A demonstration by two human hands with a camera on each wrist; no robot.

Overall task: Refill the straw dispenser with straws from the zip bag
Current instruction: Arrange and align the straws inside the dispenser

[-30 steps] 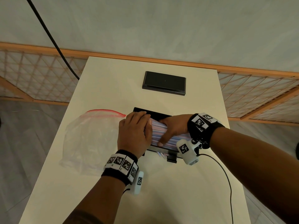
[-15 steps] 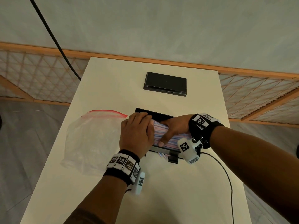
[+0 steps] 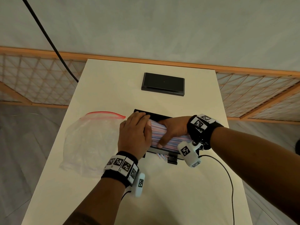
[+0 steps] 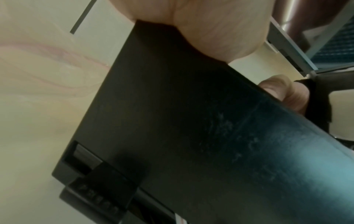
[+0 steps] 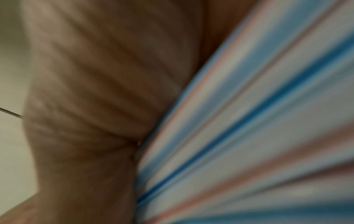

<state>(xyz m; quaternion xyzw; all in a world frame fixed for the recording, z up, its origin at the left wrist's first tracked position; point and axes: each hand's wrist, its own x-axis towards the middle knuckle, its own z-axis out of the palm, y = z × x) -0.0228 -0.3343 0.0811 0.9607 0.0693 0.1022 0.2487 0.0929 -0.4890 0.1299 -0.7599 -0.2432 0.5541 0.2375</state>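
Note:
The black straw dispenser (image 3: 156, 115) stands open-topped at the table's middle. A thick bundle of striped pink, blue and white straws (image 3: 164, 134) lies in its top. My right hand (image 3: 174, 129) grips the bundle from above, thumb on the near side; in the right wrist view the straws (image 5: 249, 121) fill the frame against my palm (image 5: 95, 91). My left hand (image 3: 134, 135) is curled over the dispenser's left end and the straw tips. In the left wrist view its palm (image 4: 210, 22) sits on the dispenser wall (image 4: 172, 121). The clear zip bag (image 3: 90, 140) with a red seal lies flat to the left.
The dispenser's black lid (image 3: 163, 84) lies at the far middle of the table (image 3: 113, 78). A few straw ends (image 3: 161, 155) poke from the dispenser's front slot. A thin black cable (image 3: 227, 176) runs from my right wrist over the near right of the table.
Both hands stay in place on the bundle and the dispenser; only the view has shifted slightly.

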